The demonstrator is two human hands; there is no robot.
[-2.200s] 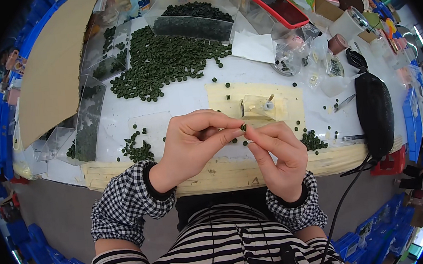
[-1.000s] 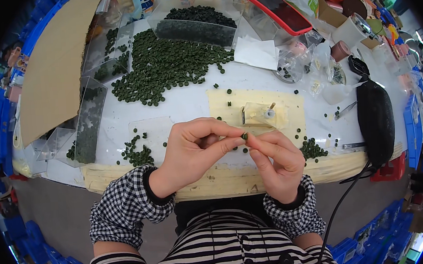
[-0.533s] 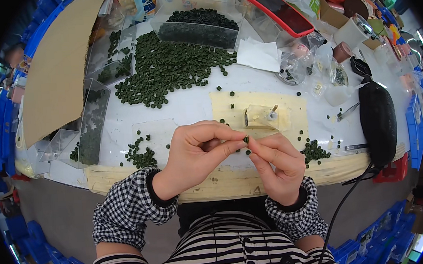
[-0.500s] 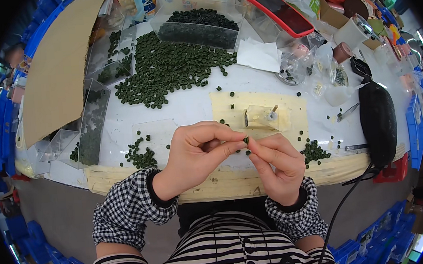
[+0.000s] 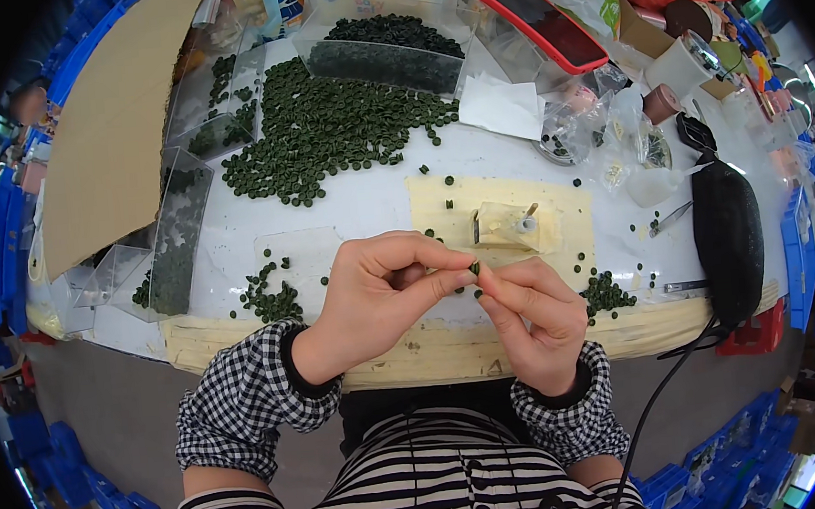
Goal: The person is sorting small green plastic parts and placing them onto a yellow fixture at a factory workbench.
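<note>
Hands barely shifted since earlier frame, still joined at frame centre. Left hand [image 5: 377,295] and right hand [image 5: 532,316] both pinch one small green bead [image 5: 475,269] between meeting fingertips, just below the yellow block [image 5: 506,228].

A small dark green bead [image 5: 475,268] sits pinched between the fingertips of both hands, held just above the near edge of the desk [image 5: 374,190], in front of the person's chest. It is round, stubby and matte, the same kind as the loose pile of green beads [image 5: 330,127] spread well behind it on the white surface. A second bead of the same colour [image 5: 479,294] shows just below it, against the right hand's fingers. How the held bead is turned is too small to tell.
</note>
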